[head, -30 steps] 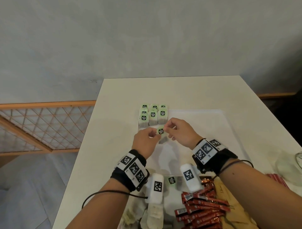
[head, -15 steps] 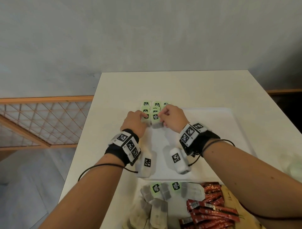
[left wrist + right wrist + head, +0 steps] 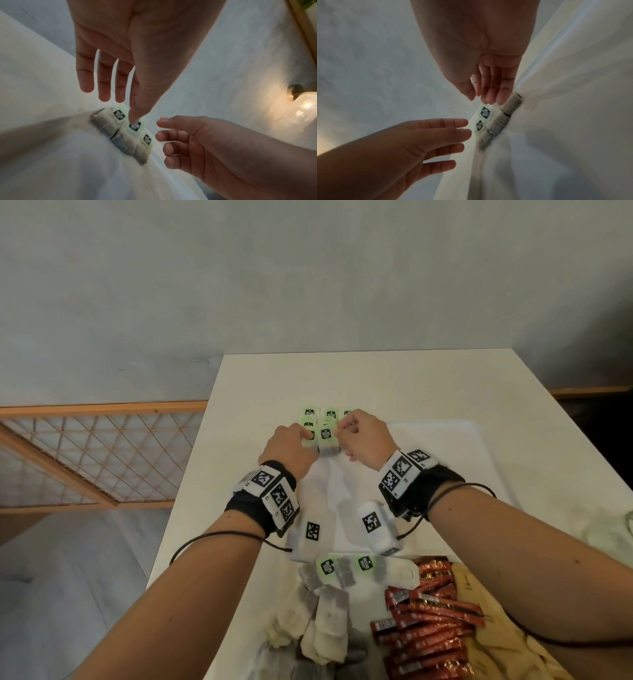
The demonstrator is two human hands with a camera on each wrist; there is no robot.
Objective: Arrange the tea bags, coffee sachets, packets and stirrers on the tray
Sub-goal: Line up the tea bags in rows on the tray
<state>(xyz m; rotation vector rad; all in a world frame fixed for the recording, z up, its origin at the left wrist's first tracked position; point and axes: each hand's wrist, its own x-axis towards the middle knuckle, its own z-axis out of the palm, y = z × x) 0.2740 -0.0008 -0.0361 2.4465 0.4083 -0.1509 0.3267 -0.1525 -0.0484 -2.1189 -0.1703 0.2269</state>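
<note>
Left hand (image 3: 289, 447) reaches over the tray's far-left corner, palm down, fingers (image 3: 104, 86) straight and spread. Its thumb tip presses the tag of the middle tea bag in the front row; nothing is gripped.

Arranged tea bags (image 3: 322, 428) sit in tight rows at the far-left corner of the white tray (image 3: 479, 446), tags up.

Right hand (image 3: 364, 436) hovers just right of the rows, fingers (image 3: 494, 93) loosely curled, tips at the bags' edge, holding nothing that shows.

Near edge of the surface (image 3: 376, 378): loose tea bags (image 3: 334, 587) in a heap, just beside them red coffee sachets (image 3: 431, 621) fanned out, yellowish packets (image 3: 486, 642) to their right. Both forearms cross over this pile, partly hiding it.
</note>
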